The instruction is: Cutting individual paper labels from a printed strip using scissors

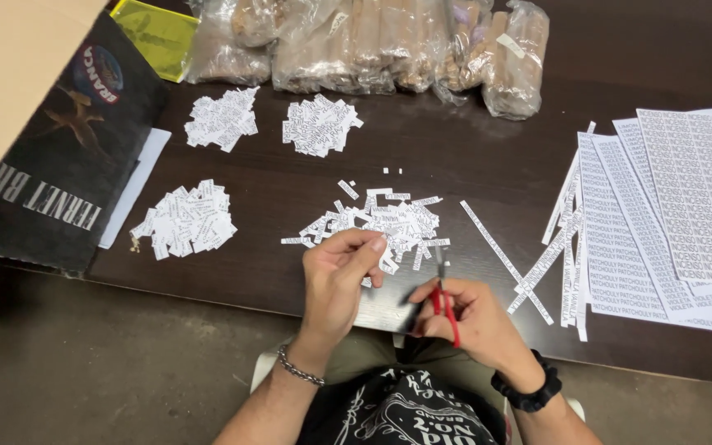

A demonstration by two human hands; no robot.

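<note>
My left hand (337, 278) is raised over the near edge of the dark table (455, 156), its fingertips pinched together on a small paper slip right above a pile of cut white label slips (389, 221). My right hand (465, 317) grips red-handled scissors (443, 290), blades pointing away toward that pile. A long printed paper strip (500, 257) lies just right of the scissors. Three more heaps of cut slips rest farther left and back, including one heap (187, 218) at the left.
Printed sheets (686, 210) and cut strips fan out at the right. Clear bags of brown rolled items (389, 45) line the back. A dark cardboard box (59, 156) with an open flap sits at the left, a yellow-green packet (158, 33) behind it.
</note>
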